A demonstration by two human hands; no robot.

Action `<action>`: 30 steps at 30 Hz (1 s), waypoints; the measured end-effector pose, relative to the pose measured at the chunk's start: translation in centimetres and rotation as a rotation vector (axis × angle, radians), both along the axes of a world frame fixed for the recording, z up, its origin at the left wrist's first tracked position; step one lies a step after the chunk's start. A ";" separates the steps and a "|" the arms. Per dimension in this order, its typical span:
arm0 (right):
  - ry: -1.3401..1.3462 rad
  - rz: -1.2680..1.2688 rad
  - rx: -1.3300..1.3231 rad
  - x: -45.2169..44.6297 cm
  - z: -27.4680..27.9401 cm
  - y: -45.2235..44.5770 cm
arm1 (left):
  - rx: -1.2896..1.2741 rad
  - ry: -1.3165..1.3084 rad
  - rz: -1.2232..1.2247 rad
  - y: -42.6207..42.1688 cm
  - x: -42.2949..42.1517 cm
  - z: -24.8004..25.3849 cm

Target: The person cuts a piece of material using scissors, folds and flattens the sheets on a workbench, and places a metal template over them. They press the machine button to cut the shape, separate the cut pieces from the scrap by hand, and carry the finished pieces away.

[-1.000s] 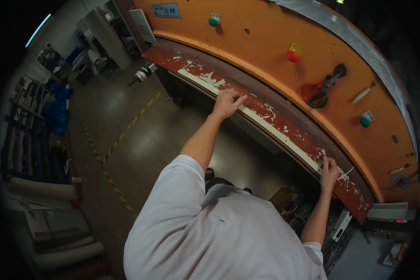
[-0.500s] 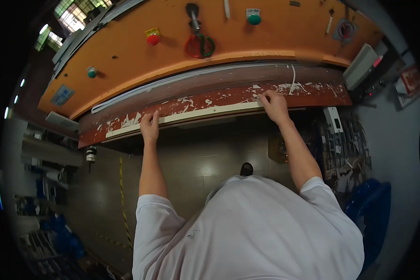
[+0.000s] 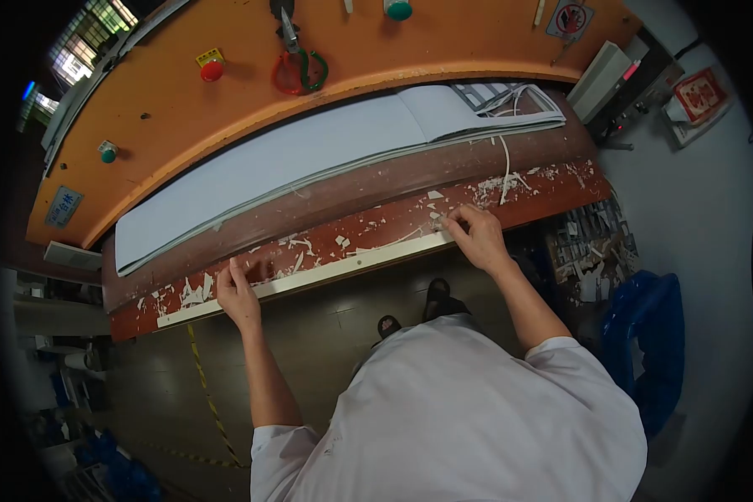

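Note:
A long cream strip (image 3: 360, 263) with small dark holes runs along the front edge of the red-brown bench (image 3: 552, 189). My left hand (image 3: 239, 297) is at the strip near its left end, fingers curled over its top edge. At the strip's right end my right hand (image 3: 479, 240) has thumb and forefinger pinched together over it. The undersides of both grips are hidden. White shavings and scraps (image 3: 297, 249) litter the bench just behind the strip.
Long white sheets (image 3: 268, 159) lie beneath an orange panel (image 3: 176, 109) bearing a red button (image 3: 212, 70) and red-and-green-handled pliers (image 3: 299, 67). A thin white strand (image 3: 505, 167) hangs over the bench. A blue plastic bag (image 3: 644, 347) stands at right.
The view has shifted, so the bench appears lower and far more of the white sheets shows under the orange panel. Both hands stay at the cream strip. Two feet show now instead of one.

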State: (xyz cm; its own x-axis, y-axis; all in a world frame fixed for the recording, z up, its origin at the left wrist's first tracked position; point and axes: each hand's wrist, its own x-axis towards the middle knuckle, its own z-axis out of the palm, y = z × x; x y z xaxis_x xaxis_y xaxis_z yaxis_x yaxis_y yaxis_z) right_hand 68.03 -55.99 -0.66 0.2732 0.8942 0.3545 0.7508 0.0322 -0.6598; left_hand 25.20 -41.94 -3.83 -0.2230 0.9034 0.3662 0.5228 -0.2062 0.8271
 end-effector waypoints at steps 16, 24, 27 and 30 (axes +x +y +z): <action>-0.156 0.190 0.066 23.9 9.9 13.8 | 0.241 0.274 -0.666 11.6 44.7 10.0; -0.438 0.442 -0.181 31.2 8.6 21.9 | 0.331 0.448 -0.483 13.1 49.7 5.8; -0.500 0.569 -0.340 31.6 9.9 23.0 | 0.329 0.470 -0.477 13.2 49.7 5.9; -0.525 0.599 -0.287 31.8 8.3 23.3 | 0.319 0.492 -0.470 13.1 49.7 5.9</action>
